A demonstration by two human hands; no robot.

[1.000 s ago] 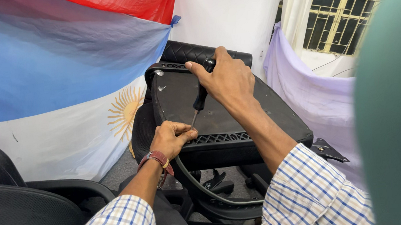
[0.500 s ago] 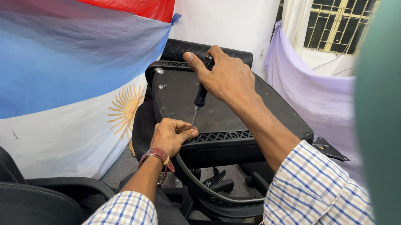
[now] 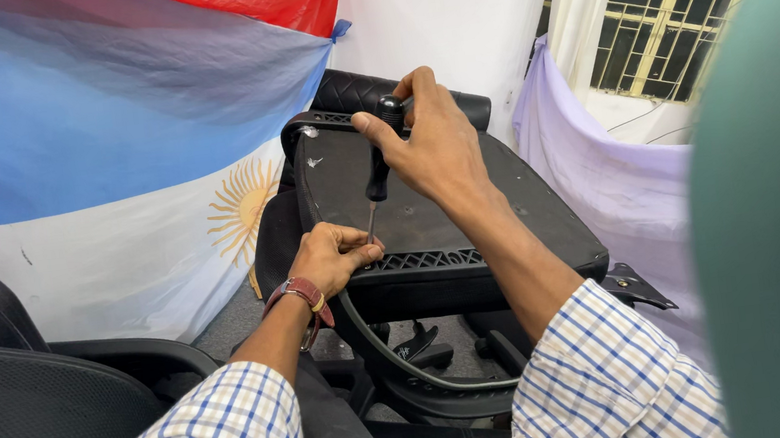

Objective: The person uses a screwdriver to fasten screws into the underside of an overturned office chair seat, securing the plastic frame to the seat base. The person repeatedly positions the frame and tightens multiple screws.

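Overhead, flag cloth (image 3: 87,136) drapes behind upturned chair base (image 3: 437,204)

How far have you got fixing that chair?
Done: the black chair seat is flipped, underside up. In hand: the right hand grips a screwdriver upright, and the left hand pinches around its tip at the seat's front edge. Left: that screw is hidden, so I cannot tell how tight it is.
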